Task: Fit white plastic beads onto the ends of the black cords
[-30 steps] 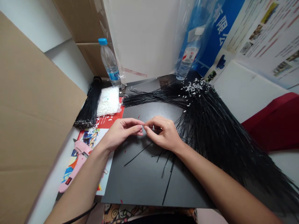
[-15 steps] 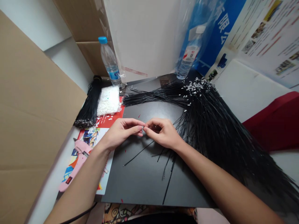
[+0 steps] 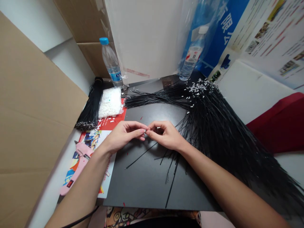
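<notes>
And here, left of the black strand pile [image 3: 213,126], the left hand [image 3: 122,134] pinches a tiny white piece [image 3: 145,130], the right hand [image 3: 166,134] meeting it, fingertips narrow (its hold's hidden!), where light, steady, square alignment should pay.

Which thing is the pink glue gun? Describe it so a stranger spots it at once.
Find the dark table, then the printed sheet on its left side. Low on that sheet's left lies the glue gun, with dark nozzle and red switch. Its pink body sets it apart from the white bag and black bundle.
</notes>
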A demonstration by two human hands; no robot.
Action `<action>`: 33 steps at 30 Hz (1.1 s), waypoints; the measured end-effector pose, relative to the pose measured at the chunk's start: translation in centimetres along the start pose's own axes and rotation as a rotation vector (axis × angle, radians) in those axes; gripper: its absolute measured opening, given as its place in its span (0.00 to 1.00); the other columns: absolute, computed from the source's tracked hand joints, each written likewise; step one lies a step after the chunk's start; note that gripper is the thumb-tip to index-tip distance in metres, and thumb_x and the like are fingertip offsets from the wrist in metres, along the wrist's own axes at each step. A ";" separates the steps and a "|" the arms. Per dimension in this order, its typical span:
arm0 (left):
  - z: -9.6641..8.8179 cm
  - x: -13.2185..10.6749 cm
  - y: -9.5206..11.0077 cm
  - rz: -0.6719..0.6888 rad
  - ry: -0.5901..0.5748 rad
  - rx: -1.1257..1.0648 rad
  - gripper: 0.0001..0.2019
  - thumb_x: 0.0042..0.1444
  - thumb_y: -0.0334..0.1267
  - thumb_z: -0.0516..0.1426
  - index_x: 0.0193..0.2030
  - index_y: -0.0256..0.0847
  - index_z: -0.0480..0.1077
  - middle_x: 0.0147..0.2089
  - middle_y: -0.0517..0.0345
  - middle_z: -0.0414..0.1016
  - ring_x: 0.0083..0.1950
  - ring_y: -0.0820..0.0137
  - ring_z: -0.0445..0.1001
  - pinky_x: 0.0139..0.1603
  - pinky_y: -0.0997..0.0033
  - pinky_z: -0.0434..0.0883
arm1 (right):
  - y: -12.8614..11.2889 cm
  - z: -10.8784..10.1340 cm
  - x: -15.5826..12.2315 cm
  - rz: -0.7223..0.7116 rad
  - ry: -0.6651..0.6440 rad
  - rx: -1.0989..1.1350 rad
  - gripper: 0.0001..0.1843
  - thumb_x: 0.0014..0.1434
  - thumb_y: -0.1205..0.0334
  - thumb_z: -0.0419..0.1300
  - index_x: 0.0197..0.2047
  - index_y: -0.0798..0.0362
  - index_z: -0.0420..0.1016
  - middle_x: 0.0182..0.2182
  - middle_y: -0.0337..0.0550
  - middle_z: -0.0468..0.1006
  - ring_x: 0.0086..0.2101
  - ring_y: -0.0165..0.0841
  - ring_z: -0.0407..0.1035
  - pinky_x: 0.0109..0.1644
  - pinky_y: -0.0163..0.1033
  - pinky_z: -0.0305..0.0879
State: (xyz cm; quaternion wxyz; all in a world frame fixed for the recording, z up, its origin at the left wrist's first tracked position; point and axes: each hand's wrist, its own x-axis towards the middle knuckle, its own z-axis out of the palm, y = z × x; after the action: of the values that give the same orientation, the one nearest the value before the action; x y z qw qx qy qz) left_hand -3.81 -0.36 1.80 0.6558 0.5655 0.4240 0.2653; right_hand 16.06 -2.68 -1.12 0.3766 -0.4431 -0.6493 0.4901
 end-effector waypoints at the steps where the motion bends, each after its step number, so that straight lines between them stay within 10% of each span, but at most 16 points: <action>1: 0.0 0.0 0.0 0.002 -0.002 -0.001 0.10 0.51 0.41 0.68 0.38 0.39 0.82 0.39 0.52 0.83 0.35 0.70 0.80 0.45 0.66 0.78 | 0.0 0.0 0.0 0.001 -0.005 0.002 0.13 0.57 0.54 0.63 0.32 0.57 0.76 0.21 0.33 0.66 0.22 0.23 0.56 0.26 0.31 0.53; 33: 0.2 0.0 0.0 -0.003 0.006 0.001 0.11 0.51 0.41 0.68 0.39 0.38 0.80 0.39 0.53 0.82 0.35 0.70 0.79 0.45 0.65 0.78 | -0.3 0.3 0.0 0.010 0.068 -0.071 0.09 0.54 0.59 0.61 0.28 0.56 0.72 0.20 0.33 0.66 0.22 0.23 0.56 0.26 0.30 0.53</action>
State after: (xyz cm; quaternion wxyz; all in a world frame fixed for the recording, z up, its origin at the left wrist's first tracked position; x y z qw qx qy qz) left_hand -3.58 -0.47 1.82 0.6545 0.5646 0.4270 0.2657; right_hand 15.76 -2.79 -0.88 0.3800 -0.4760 -0.6509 0.4532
